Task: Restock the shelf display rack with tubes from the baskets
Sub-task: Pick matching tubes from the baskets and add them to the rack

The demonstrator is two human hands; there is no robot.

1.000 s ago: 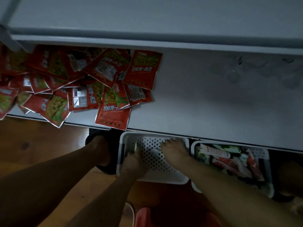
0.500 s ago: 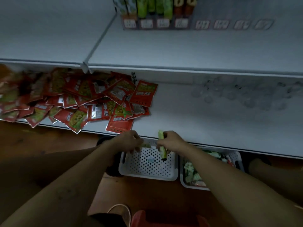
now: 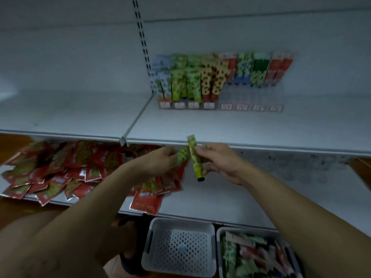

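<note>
Both probably light and squashy: left hand (image 3: 157, 162) curls round a slanted tube (image 3: 181, 156), right hand (image 3: 219, 160) pinches an upright tube (image 3: 194, 157) mid-body; safer held near the cap (image 3: 200, 179).

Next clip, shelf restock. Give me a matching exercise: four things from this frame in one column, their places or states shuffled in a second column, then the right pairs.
Things
1. left basket
2. right basket
3. display rack
4. black-capped tube

Places or states
A. held in the right hand, cap downward
B. stands on the upper shelf
C. perforated bottom showing, almost nothing inside
D. heaped with mixed tubes

Pairs: 1-C, 2-D, 3-B, 4-A
</note>
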